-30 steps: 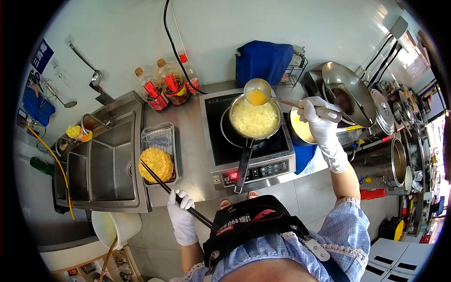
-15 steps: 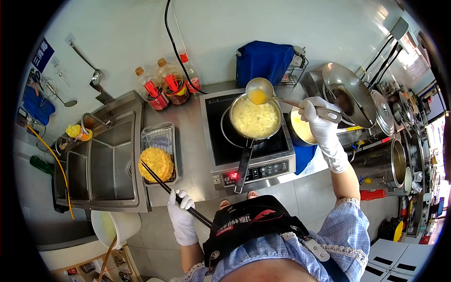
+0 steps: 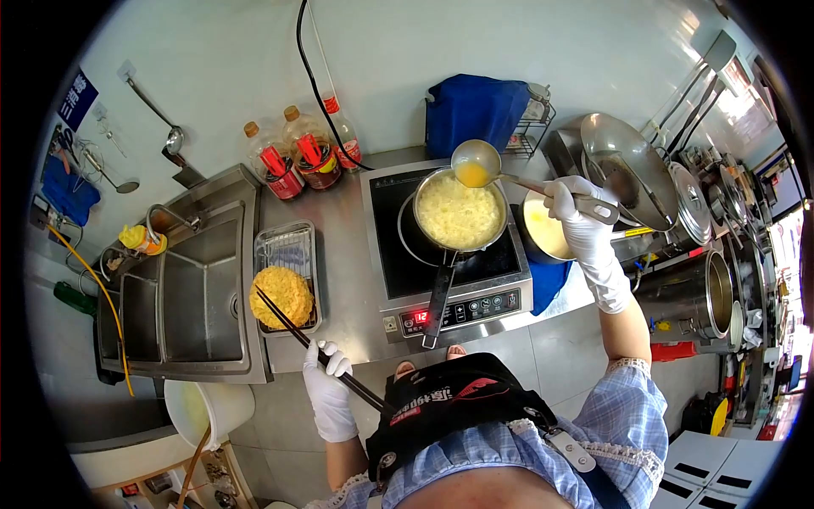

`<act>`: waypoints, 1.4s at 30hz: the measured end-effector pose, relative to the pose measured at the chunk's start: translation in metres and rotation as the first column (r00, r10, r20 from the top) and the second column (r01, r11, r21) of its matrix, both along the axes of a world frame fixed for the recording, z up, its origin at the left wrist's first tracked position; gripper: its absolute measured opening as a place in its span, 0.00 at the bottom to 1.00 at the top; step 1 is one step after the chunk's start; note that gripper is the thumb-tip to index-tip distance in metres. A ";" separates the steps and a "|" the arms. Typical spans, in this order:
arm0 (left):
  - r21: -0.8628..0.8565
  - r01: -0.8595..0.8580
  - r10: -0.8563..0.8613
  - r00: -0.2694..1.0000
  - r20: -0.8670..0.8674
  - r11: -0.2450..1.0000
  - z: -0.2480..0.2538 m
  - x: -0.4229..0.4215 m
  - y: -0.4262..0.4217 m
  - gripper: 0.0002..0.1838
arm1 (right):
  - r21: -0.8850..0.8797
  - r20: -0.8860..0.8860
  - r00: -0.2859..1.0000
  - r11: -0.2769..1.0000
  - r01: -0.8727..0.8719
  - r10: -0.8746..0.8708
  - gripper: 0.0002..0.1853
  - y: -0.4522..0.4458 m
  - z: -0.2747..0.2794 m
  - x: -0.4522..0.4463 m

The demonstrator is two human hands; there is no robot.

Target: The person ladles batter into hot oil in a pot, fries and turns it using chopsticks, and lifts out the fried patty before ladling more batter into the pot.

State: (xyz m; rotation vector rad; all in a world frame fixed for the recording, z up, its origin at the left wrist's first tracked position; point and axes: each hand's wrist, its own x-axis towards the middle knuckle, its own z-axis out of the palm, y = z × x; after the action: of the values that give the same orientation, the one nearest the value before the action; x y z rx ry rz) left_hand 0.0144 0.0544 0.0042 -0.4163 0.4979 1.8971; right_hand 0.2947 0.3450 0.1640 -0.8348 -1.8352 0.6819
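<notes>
My gloved right hand [image 3: 581, 212] is closed around the handle of a ladle [image 3: 476, 159], whose bowl holds some yellow liquid and hangs tilted over the far edge of a pot [image 3: 447, 248]. Pale yellow, bubbling food [image 3: 459, 212] fills that pot, which sits on an induction cooker [image 3: 398, 280]. Chopsticks [image 3: 348, 380], long and dark, are gripped in my gloved left hand [image 3: 329, 390]. Their tips lie over a round golden fried cake [image 3: 281, 297] on a wire rack in a metal tray [image 3: 315, 242]. Right of the cooker stands a second pot with yellow liquid [image 3: 547, 229].
A steel sink [image 3: 203, 271] is at the left. Several sauce bottles [image 3: 315, 148] stand against the wall. Behind the cooker is a blue cloth-covered object [image 3: 475, 110]. A wok [image 3: 623, 157] and a tall stockpot [image 3: 691, 297] are at the right; a white bucket [image 3: 229, 411] sits below the sink.
The ladle has shifted slightly right and its bowl is tipped more, with less liquid in view. My left hand and the chopsticks have stayed almost still.
</notes>
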 end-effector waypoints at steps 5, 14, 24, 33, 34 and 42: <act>0.001 -0.003 0.003 1.000 -0.009 1.000 0.001 0.002 0.000 0.12 | -0.003 0.090 0.996 1.000 -0.007 0.007 0.09 0.004 -0.003 0.005; -0.005 -0.009 0.009 1.000 -0.006 1.000 -0.004 0.001 -0.004 0.12 | 0.105 0.038 0.999 0.994 -0.039 0.035 0.06 0.000 0.005 -0.009; -0.018 -0.033 0.033 0.999 -0.014 0.999 -0.002 0.001 -0.006 0.11 | 0.147 0.078 0.995 0.987 -0.067 0.056 0.03 0.001 0.008 -0.021; 0.013 -0.035 0.036 0.999 -0.022 0.999 -0.004 -0.001 -0.010 0.12 | 0.087 0.050 0.993 0.991 -0.107 0.103 0.03 0.005 0.005 -0.027; 0.041 -0.035 0.036 0.999 -0.012 0.999 -0.004 -0.002 -0.011 0.14 | 0.092 0.050 0.993 0.990 -0.107 0.103 0.03 0.005 0.004 -0.028; 0.060 -0.027 0.027 1.000 0.002 0.998 -0.009 -0.004 -0.013 0.14 | 0.093 0.052 0.993 0.990 -0.108 0.103 0.03 0.002 0.007 -0.032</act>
State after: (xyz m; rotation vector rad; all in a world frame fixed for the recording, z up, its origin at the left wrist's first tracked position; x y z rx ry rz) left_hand 0.0102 0.0410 -0.0044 -0.3858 0.4352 1.9331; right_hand 0.2629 0.3469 0.1712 -0.7000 -1.9494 0.6397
